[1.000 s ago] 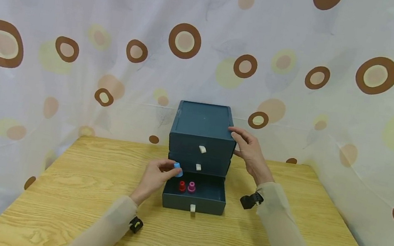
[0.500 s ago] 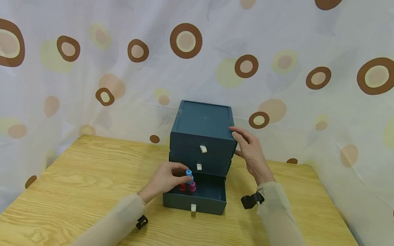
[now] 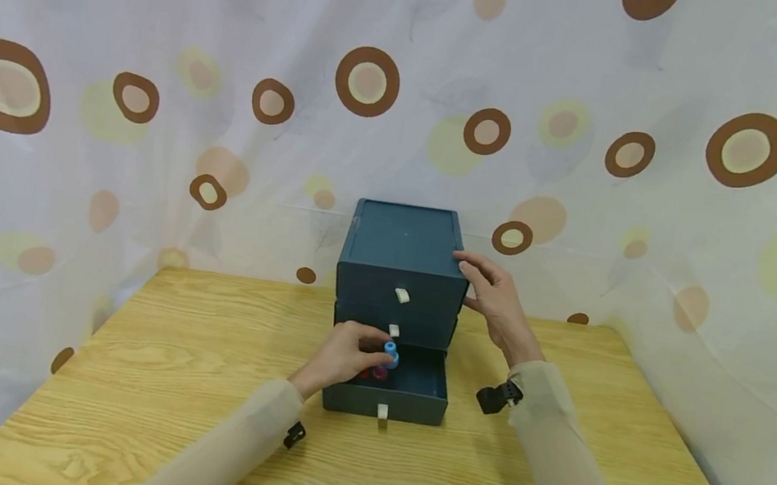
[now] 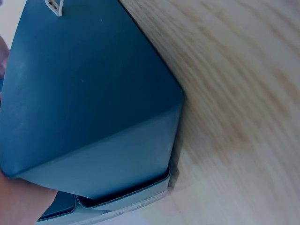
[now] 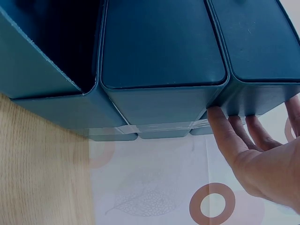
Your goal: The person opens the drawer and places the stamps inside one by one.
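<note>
In the head view, my left hand (image 3: 340,353) pinches a small light-blue stepped plastic peg (image 3: 391,354) between thumb and fingers, above the pulled-out bottom drawer (image 3: 413,407). Inside that drawer stand a purple-pink peg (image 3: 381,373) and a red peg (image 3: 364,373), both partly hidden by the hand. My right hand (image 3: 501,304) rests with extended fingers against the top right edge and side of the dark blue drawer cabinet (image 3: 402,236). The right wrist view shows its fingers on the cabinet's side wall. In the left wrist view the drawer front (image 4: 89,89) covers most of the hand.
Two upper drawers with white pull tabs (image 3: 402,296) are closed. The cabinet stands on a wooden table (image 3: 209,350) in front of a patterned curtain (image 3: 434,25). Clear tape (image 5: 154,126) runs across the cabinet's side.
My left hand has carried the blue peg rightward and slightly down, from the drawer's left side to over its middle, now covering part of the other pegs. The right hand stays on the cabinet.
</note>
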A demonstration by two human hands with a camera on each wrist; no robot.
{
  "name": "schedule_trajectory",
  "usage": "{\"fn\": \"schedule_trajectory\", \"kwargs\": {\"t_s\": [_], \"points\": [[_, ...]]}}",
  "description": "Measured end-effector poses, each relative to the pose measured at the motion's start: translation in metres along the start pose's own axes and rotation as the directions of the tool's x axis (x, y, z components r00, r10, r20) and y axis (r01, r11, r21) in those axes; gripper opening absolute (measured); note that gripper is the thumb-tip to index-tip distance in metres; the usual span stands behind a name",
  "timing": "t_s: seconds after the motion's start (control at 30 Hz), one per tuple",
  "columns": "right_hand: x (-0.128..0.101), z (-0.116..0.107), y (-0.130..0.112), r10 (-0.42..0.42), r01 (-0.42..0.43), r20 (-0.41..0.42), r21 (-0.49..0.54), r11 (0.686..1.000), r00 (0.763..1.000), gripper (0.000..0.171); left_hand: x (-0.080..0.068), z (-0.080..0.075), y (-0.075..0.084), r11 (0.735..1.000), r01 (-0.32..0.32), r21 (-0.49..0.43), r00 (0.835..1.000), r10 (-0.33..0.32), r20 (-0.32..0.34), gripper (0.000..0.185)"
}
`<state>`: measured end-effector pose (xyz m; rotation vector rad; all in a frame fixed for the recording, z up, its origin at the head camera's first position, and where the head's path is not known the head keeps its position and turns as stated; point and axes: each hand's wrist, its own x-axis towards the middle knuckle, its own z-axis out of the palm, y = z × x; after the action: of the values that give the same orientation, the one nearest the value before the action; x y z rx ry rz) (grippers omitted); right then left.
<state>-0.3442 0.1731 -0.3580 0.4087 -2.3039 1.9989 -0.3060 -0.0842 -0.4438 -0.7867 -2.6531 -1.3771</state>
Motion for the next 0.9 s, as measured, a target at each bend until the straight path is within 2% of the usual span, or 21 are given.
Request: {"fn": "schedule_trajectory", "kwargs": {"t_s": [0.17,0.33,0.63,0.9], "points": [[-0.001,0.000,-0.001,-0.006,0.006,-0.001,-0.001,1.000,1.000,0.045,0.002,0.000,0.002,1.000,-0.019,0.008,1.000,0.019,0.005,0.028],[-0.001,0.000,-0.002,0.002,-0.002,-0.006,-0.003,1.000,1.000,0.044,0.003,0.000,0.003,1.000,-0.018,0.016,0.998,0.017,0.057,0.027],[0.000,0.000,0.001,-0.003,0.003,0.011,0.000,1.000,1.000,0.046,0.010,0.007,0.001,0.998,0.057,-0.028,0.987,-0.052,0.154,0.029],[0.000,0.000,0.001,-0.006,0.006,0.003,0.003,1.000,1.000,0.044,0.015,0.013,0.004,0.999,0.039,0.012,0.982,-0.041,0.187,0.029]]}}
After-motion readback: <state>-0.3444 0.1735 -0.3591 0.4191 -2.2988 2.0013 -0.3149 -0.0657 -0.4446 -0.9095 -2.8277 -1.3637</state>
